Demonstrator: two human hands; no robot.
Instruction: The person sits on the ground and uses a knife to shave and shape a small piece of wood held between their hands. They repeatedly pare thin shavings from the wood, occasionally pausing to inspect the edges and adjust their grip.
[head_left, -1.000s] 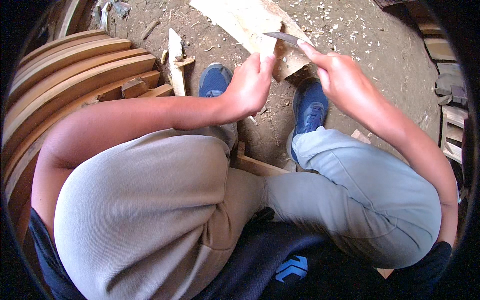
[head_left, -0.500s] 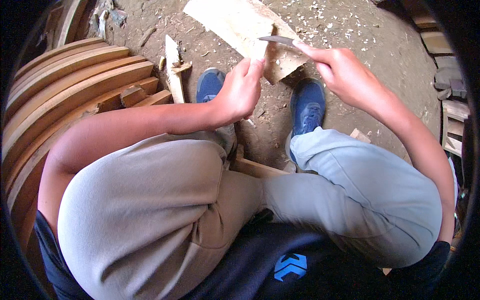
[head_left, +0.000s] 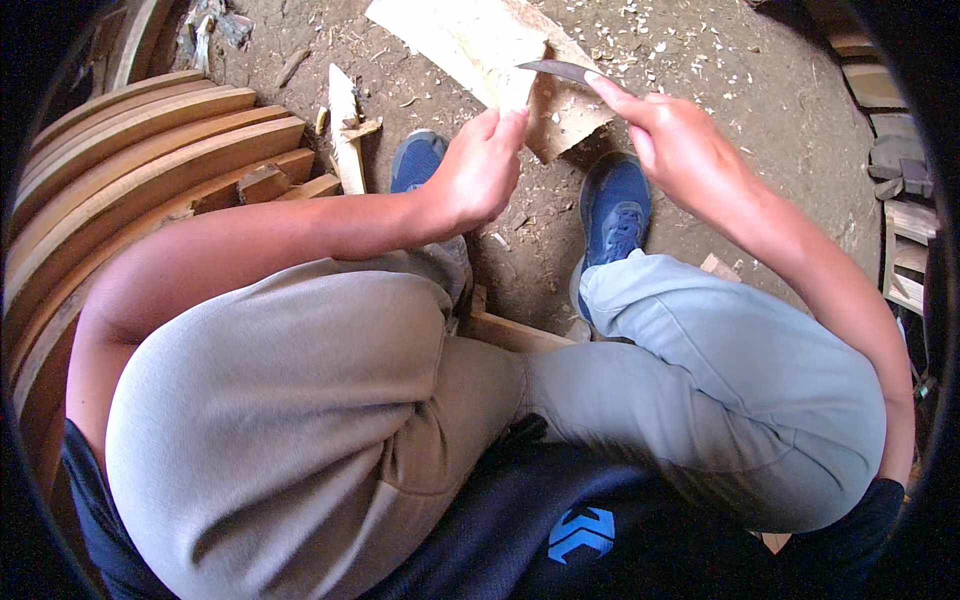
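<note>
My left hand (head_left: 482, 165) is closed round a slim pale piece of wood (head_left: 521, 92); only its upper end shows, and it blends with the board behind it. My right hand (head_left: 672, 140) grips a knife (head_left: 562, 69) with a dark curved blade, its handle hidden in the fist. The blade points left, just above the pale piece; whether they touch I cannot tell. Beyond both hands a broad, rough wooden board (head_left: 455, 45) lies on the ground, its near end broken and brownish.
Curved wooden planks (head_left: 150, 150) are stacked at the left. A split stick of wood (head_left: 345, 130) lies near my left shoe (head_left: 418, 160); my right shoe (head_left: 612, 205) is below the board. Shavings (head_left: 650, 40) litter the dirt floor. More wood pieces (head_left: 908, 255) stand along the right edge.
The knife and my right hand have moved slightly up and away from my left hand. My left hand has barely shifted and keeps its hold.
</note>
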